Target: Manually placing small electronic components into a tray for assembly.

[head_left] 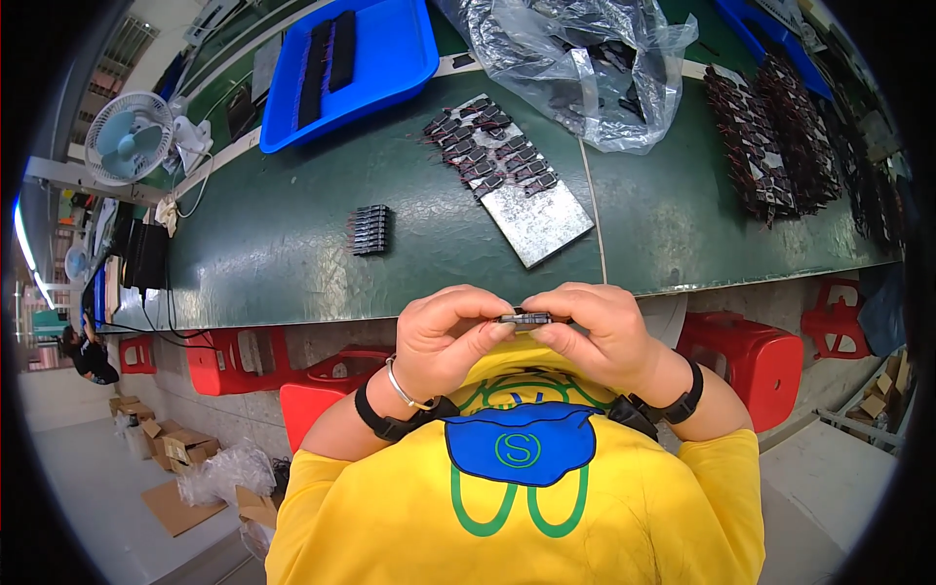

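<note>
Close in front of my chest, I hold a small flat part, black with a silvery face, level between my two hands. My left hand pinches one end with thumb and forefinger, and my right hand pinches the other. The part is too small to name its kind. Beyond the hands, a silvery metal plate lies slanted on the green table, with rows of small black parts with reddish wires on its far portion. A neat row of similar dark parts sits left of it.
A blue tray with long black strips stands at the back left of the green table. Behind the plate lies a clear plastic bag of dark pieces. Wired parts are piled at right. Red stools stand under the near edge.
</note>
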Available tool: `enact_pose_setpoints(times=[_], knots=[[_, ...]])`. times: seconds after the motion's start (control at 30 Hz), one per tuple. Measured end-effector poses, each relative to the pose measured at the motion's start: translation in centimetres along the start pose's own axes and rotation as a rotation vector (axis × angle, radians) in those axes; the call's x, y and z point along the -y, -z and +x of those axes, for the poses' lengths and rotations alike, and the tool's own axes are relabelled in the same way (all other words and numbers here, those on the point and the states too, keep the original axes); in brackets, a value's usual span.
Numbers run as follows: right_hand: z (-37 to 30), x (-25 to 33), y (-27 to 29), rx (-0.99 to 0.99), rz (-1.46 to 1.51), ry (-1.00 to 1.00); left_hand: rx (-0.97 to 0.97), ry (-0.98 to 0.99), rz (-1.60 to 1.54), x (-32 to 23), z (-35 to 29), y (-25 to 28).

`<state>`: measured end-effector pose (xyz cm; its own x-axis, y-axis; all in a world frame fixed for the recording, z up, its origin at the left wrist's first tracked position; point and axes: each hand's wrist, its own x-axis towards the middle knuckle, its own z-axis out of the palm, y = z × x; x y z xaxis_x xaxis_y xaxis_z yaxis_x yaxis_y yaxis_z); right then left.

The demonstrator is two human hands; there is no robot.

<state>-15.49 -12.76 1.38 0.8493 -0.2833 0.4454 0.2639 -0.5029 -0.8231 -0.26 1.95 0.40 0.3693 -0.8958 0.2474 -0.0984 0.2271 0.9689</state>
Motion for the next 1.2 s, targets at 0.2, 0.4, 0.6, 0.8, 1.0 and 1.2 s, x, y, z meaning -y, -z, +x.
enact_pose_setpoints(times=[0.2,0.4,0.6,0.8,1.0,1.2], knots=[[-0.2,0.0,0.0,-0.021,-0.006,0.033,0.065,-0.143,0.168,-0.6,0.6,0.2],[-0.3,-0.6,-0.3,-0.069,-0.005,0.141,0.115,-0.192,0.19,-0.4,0.8,0.4],[-0.4,-0.6,-0.4,-0.092,-0.052,0.14,0.106,-0.039,-0.001,0.2,0.4,0.1],[-0.4,-0.8,-0.5,-0.104,-0.072,0.156,0.083,0.001,-0.025,0.3,0.2,0.0],[-0.3,-0.8,-0.5,-0.1,-0.076,0.14,0.095,-0.029,0.041,0.2,0.5,0.3],[-0.4,-0.8,-0.7,-0.094,-0.097,0.129,0.189,-0.091,0.133,0.2,0.8,1.1]])
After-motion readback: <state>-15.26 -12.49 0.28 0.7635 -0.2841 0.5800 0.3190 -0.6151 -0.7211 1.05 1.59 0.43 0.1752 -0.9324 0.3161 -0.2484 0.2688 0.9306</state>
